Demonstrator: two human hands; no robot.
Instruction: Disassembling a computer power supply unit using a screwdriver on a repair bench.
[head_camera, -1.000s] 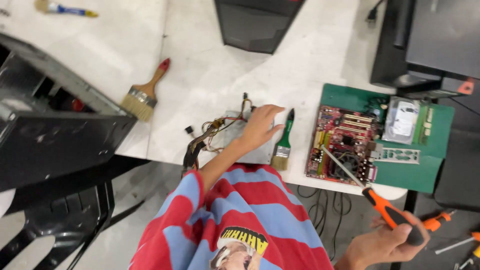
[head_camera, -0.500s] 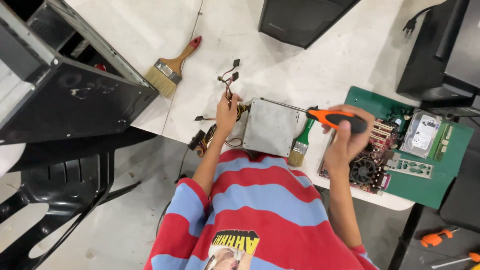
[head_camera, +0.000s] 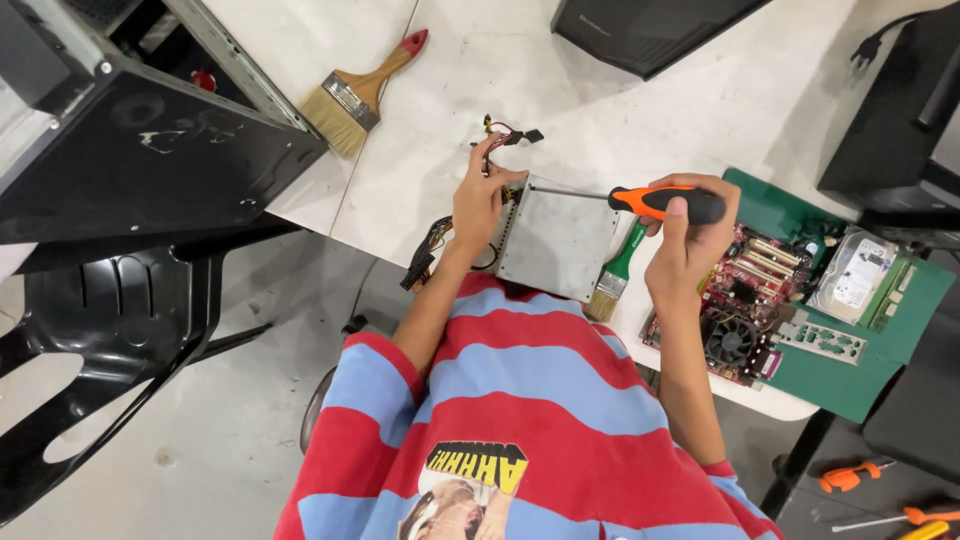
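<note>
On the white table (head_camera: 620, 90), right side, I note a hard drive (head_camera: 852, 276) with a white rectangular label, lying on a green mat (head_camera: 860, 375) beside a red motherboard (head_camera: 755, 300). My left hand (head_camera: 480, 200) grips the edge of the grey metal power supply box (head_camera: 555, 240) (wires bunched behind). My right hand (head_camera: 690, 235) is clenched round an orange-and-black screwdriver (head_camera: 660, 202), tip touching the box's top corner.

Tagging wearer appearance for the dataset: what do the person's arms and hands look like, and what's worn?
Both hands are bare: no gloves, rings or watch visible on the left hand or the right hand. The forearms are uncovered. The short-sleeved red and blue striped shirt ends near the elbows and carries a printed graphic on the front.
</note>
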